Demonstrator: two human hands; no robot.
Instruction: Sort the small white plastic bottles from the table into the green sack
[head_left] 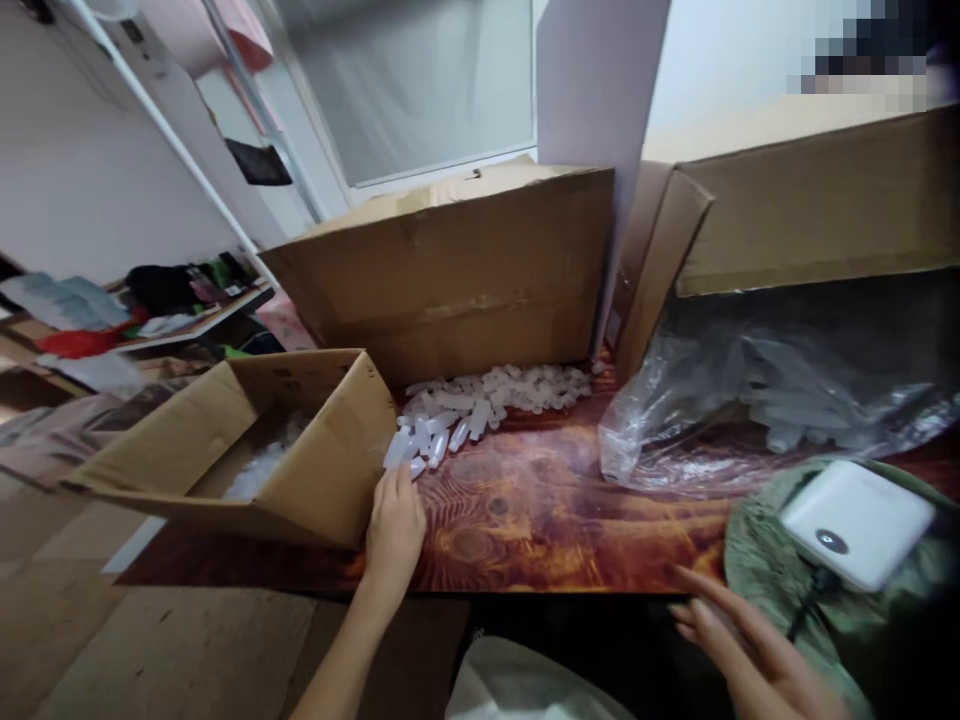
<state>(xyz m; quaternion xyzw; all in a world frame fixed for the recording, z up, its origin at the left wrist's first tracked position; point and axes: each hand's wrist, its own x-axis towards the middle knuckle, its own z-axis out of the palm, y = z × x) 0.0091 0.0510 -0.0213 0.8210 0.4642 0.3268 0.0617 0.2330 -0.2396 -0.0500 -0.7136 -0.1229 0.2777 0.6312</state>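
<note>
A brown and red wood-grain table (555, 510) runs across the scene. At its far side stands the largest cardboard box (465, 280), tilted in view. To the right is a 2nd cardboard box (817, 205), its side open toward the near edge. A 3rd, smaller cardboard box (330, 450) sits at the left, open at the top, with whitish pieces (262, 465) lying inside, too blurred to tell apart.

A clear plastic bag (637, 430) spills from the right box onto the table, with long pale pieces (806, 415) in it. Near right, a green cloth (757, 530) lies under a white device (862, 520), from which a black cable (806, 605) runs.

The left hand (396, 515) reaches over the near edge beside the left box, fingers bent, tips at the nearest of the loose pale tubes (439, 435); whether it grips 1 cannot be told. The right hand (757, 640) hangs at the near edge on the right, 1 finger stretched toward the left; whether it holds anything cannot be told.

The tubes lie between the left box and a heap of small whitish caps (517, 388), which spreads rightward along the foot of the far box.
</note>
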